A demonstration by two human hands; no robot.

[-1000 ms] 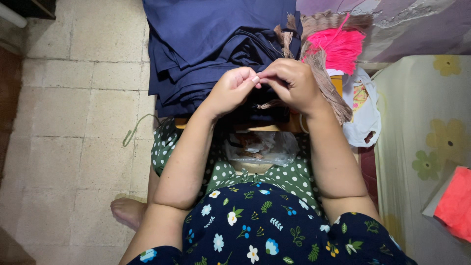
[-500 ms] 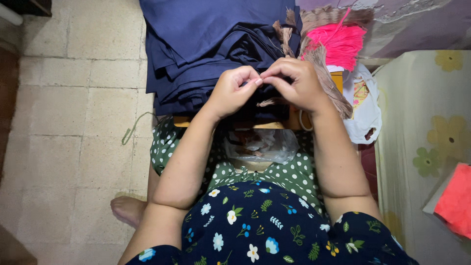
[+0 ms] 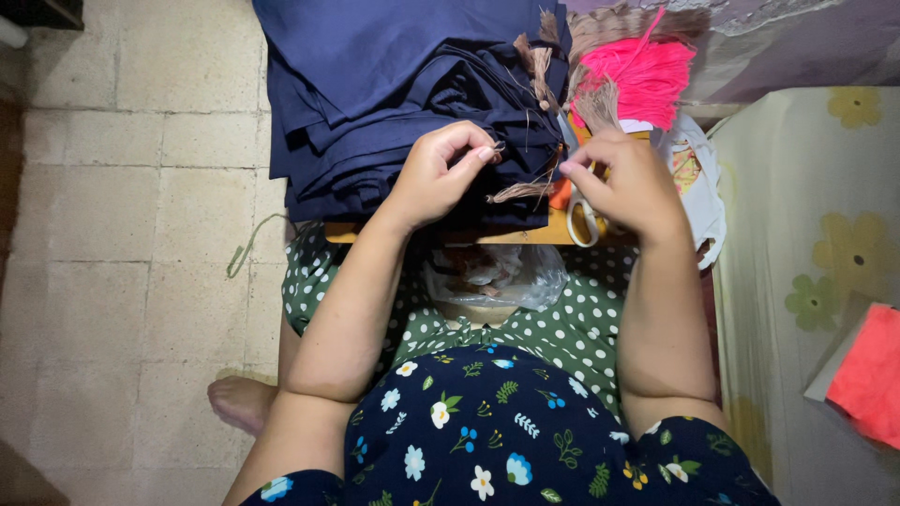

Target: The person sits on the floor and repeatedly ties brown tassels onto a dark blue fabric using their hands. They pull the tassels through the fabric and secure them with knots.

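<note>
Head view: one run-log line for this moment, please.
left hand: pinching tan threads on navy fabric | right hand: on scissors | pink thread bundle: behind

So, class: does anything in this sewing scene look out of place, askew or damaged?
Little stands out. A loose cord lies stray on the tiled floor beside the navy cloth. Frayed brown threads stick out between the left hand and the right hand, which rests over the scissors.
</note>
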